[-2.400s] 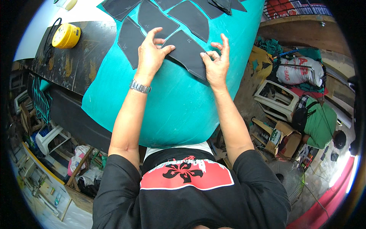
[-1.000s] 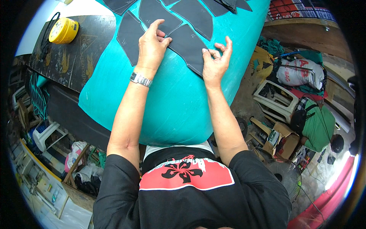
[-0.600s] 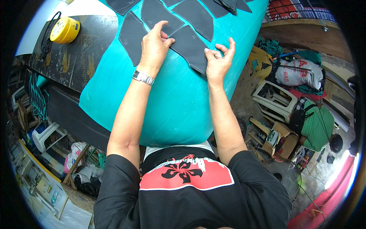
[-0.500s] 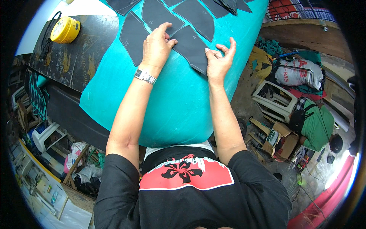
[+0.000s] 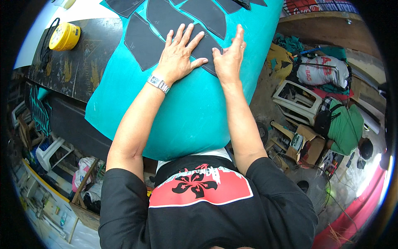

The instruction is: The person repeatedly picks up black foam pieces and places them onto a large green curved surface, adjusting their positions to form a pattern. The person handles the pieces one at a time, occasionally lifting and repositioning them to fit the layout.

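Observation:
My left hand (image 5: 178, 58) lies flat with its fingers spread over a dark, flat cut piece (image 5: 208, 46) on a teal sheet (image 5: 186, 112). A metal-band watch (image 5: 158, 82) is on that wrist. Beside the piece's right edge stands my right hand (image 5: 230, 62), its thumb apart from its stretched fingers; nothing shows in its grasp. Another dark piece (image 5: 142, 43) rests just left of my left hand. Farther off lie two more, one dark piece (image 5: 166, 17) beyond my left hand and one dark piece (image 5: 207, 17) beyond the middle. My hands cover part of the nearest piece.
A yellow tub (image 5: 64, 37) stands on the black board (image 5: 89, 58) at the left. To the right, on the floor, are a pale plastic stool (image 5: 296, 99), a white sack (image 5: 319, 72), a cardboard box (image 5: 311, 143) and a fan (image 5: 311, 186). A person in green (image 5: 346, 128) is beyond them.
My left hand has flattened and spread onto the piece from a more curled pose. My right hand has shifted up and left, its fingers straighter. The view has shifted slightly.

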A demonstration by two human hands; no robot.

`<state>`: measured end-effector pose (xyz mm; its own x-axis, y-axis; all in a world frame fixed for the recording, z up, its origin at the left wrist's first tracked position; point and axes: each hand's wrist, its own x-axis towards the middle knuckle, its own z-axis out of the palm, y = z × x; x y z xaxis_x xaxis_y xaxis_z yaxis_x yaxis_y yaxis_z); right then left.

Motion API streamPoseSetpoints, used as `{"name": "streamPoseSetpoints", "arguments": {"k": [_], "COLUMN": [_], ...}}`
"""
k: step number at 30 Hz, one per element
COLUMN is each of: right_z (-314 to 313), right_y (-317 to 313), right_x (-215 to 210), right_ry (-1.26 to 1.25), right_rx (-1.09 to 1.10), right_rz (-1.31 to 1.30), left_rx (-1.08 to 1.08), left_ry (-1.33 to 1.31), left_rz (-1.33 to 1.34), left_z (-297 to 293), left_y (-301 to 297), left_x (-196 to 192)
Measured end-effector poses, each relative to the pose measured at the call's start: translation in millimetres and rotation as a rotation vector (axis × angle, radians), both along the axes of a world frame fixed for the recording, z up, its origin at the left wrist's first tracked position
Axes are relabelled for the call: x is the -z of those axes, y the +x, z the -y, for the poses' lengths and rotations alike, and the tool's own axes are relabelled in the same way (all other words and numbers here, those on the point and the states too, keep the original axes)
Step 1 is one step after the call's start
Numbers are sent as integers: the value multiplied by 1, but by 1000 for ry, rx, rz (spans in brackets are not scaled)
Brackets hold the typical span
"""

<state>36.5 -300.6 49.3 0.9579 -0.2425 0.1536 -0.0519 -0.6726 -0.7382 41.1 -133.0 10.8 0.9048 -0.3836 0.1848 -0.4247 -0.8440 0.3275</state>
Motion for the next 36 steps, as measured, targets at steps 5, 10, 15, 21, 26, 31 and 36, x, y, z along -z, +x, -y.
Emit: {"name": "streamPoseSetpoints", "arguments": {"k": [5, 10, 15, 21, 26, 31, 36], "right_z": [11, 32, 6, -1, -22, -27, -36], "right_y": [0, 3, 37, 107, 178, 148, 152], "right_x": [-26, -30, 14, 28, 25, 31, 26], "right_ry": [-268, -346, -529, -515, -722, -725, -712], "right_rx": [39, -18, -114, -187, -235, -404, -429], "right_rz": [-295, -62, 363, 460, 348, 224, 91], "left_rx": [35, 292, 239, -182, -196, -208, -169], "left_ry": [27, 112, -192, 84, 20, 15, 28], "left_rz": [7, -105, -130, 21, 55, 19, 15], "left_z": [3, 12, 1, -36, -35, -35, -35], "left_y": [1, -44, -52, -10, -10, -9, -10], "left_x": [-10, -28, -29, -6, 1, -7, -10]}}
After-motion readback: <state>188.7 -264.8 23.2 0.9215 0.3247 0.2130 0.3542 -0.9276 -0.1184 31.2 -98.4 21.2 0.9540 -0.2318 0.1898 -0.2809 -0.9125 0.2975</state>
